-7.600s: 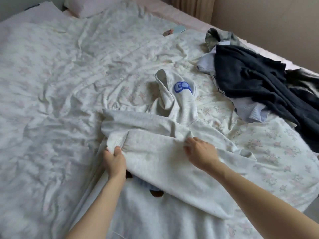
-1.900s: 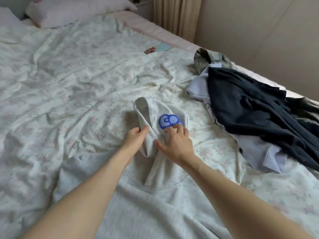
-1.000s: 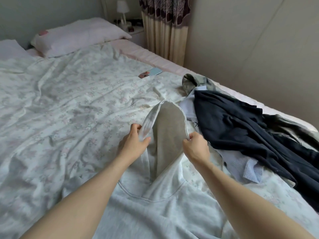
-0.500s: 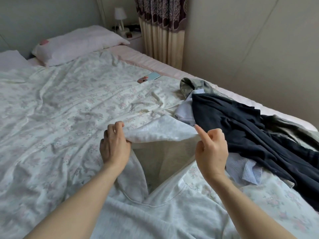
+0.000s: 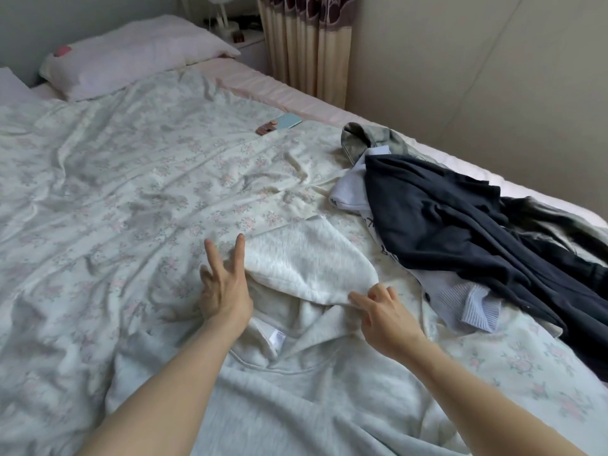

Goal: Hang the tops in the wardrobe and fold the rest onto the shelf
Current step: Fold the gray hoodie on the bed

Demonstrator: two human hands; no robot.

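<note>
Left hand [image 5: 223, 291] splayed, right hand [image 5: 381, 314] pinching hood [image 5: 306, 261] (dark clothes pile [image 5: 460, 225] just beside).

Two hands [image 5: 223, 291], one pale hoodie [image 5: 306, 268], two pillows [image 5: 131, 54], one phone [image 5: 286, 121], one lamp [image 5: 220, 4].

open floral bedspread [image 5: 125, 199] lies left of and beyond the grey hoodie [image 5: 306, 268]; a pile of dark clothes [image 5: 460, 218] blocks the right side, a phone [image 5: 288, 121] farther back
</note>
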